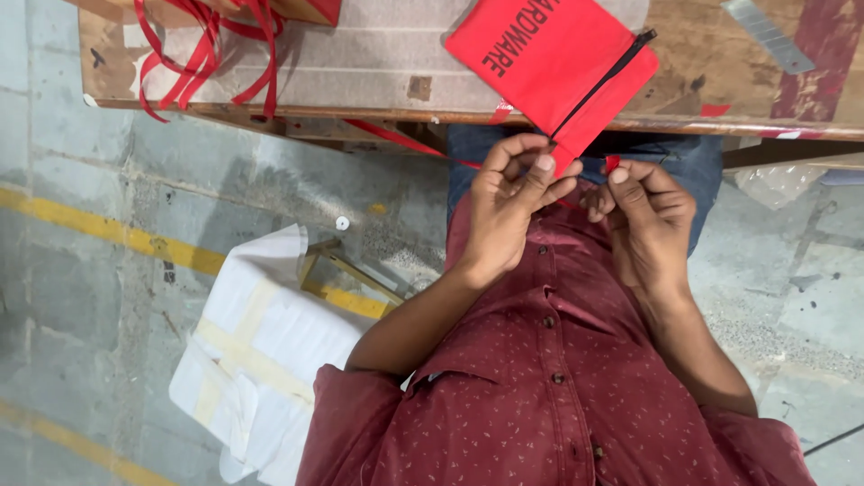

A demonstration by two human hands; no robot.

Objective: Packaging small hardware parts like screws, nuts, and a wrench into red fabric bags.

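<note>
A red fabric pouch (549, 54) with a black zipper lies on the wooden table (378, 63), one corner hanging over the near edge. My left hand (508, 211) pinches that hanging corner between thumb and fingers. Just to its right, my right hand (648, 225) holds a small red strip end (613, 163) between thumb and forefinger. A thin red ribbon (405, 142) runs from under the table edge toward my hands. Both hands are close together in front of my chest, below the table edge.
A bundle of red ribbons (202, 49) lies at the table's far left. A metal blade-like strip (767, 36) rests at the top right. A white wrapped package (261, 351) sits on a stool at my left. The concrete floor has yellow lines (108, 232).
</note>
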